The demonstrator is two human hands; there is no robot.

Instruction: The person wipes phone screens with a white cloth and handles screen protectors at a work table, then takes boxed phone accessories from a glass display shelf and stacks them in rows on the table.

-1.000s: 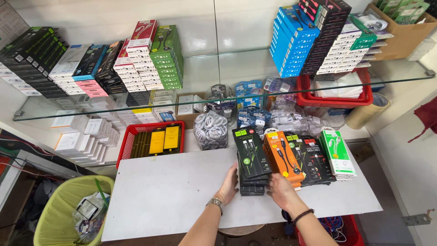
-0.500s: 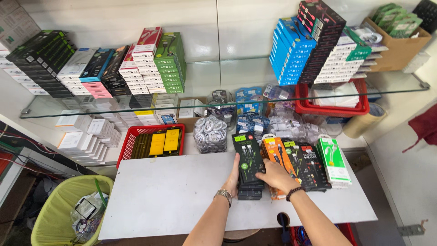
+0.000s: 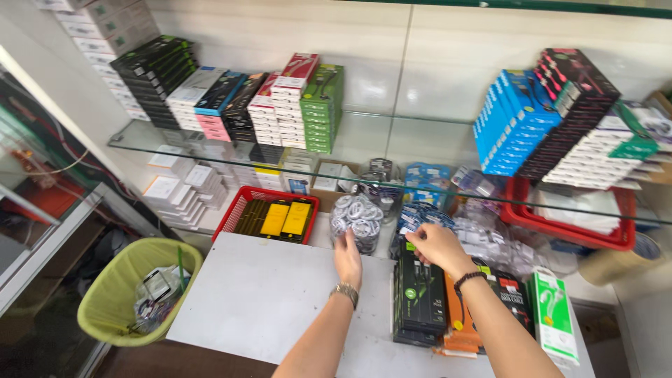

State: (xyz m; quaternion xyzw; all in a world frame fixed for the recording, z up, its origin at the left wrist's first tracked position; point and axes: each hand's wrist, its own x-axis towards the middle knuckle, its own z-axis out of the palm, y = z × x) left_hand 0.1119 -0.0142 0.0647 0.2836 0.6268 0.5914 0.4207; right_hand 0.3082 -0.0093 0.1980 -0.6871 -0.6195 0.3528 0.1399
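Observation:
My left hand reaches forward over the white table, fingers apart, its tips at a clear bag of coiled white cables. My right hand curls its fingers over the far edge of the top black-and-green cable pack, which lies on a stack. Beside that stack lie orange packs, black packs and a white-and-green pack. Blue packets sit just beyond my right hand.
A red basket with yellow and black boxes stands behind the table at the left. A glass shelf carries stacked boxes. Another red basket is at the right, and a green bin stands on the floor at the left.
Both hands have moved away from me, from the near part of the black-and-green stack to its far end and the cable bag. The view has swung left and closer.

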